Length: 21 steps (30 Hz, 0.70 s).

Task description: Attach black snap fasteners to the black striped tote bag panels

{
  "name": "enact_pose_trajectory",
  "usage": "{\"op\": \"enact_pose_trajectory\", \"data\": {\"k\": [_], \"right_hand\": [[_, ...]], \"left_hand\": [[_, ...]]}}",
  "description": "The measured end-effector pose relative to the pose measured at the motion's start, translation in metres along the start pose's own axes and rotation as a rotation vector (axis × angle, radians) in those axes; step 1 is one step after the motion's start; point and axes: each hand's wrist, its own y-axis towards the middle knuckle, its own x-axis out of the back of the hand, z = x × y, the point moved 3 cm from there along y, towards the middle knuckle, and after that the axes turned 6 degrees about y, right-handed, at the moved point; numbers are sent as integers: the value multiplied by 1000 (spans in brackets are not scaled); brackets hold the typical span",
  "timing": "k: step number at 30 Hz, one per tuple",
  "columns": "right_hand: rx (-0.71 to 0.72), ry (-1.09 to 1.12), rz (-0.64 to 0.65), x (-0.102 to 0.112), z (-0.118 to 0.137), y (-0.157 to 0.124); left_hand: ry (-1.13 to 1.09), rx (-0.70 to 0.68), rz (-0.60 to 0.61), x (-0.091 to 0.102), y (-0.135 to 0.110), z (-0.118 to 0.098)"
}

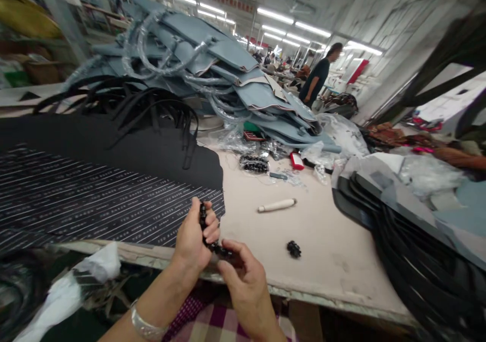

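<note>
A strip of small black shiny parts (pixel 203 218) runs between my hands over the table's front edge. My left hand (pixel 195 238) is closed round it, with part of it showing above the thumb. At its lower end, my right hand (pixel 243 271) pinches the strip between thumb and fingers. What exactly the parts are cannot be made out. A small black cluster (pixel 293 249) lies on the table to the right of my hands. Beyond them rests a white pen-like tool (pixel 277 205).
Black panels with long straps (pixel 170 149) cover the left of the table (pixel 322 220). Blue-grey bag pieces (pixel 212 58) are heaped at the back. More black strips (pixel 410 251) lie at right. A red-and-white item (pixel 296 161) sits near plastic-wrapped black parts (pixel 254 163). A person (pixel 319 76) stands beyond.
</note>
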Motion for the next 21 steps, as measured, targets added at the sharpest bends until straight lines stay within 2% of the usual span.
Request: {"op": "enact_pose_trajectory", "data": {"k": [2, 5, 8, 11, 13, 16, 18, 21], "right_hand": [[126, -254, -46, 21, 12, -1], [318, -663, -218, 71, 26, -3], [304, -983, -335, 123, 21, -2], [244, -1142, -302, 157, 4, 1], [253, -1137, -218, 169, -7, 4], [289, -1086, -112, 173, -11, 14], [306, -1054, -89, 167, -2, 26], [318, -979, -99, 148, 19, 55]], "left_hand": [[0, 63, 3, 2, 0, -3], [12, 126, 14, 7, -1, -8], [14, 180, 60, 10, -5, -11], [53, 225, 79, 12, -11, -11], [65, 262, 64, 15, -14, -10], [53, 326, 67, 21, -15, -7], [59, 337, 84, 25, -15, -5], [124, 302, 117, 28, -16, -6]]}}
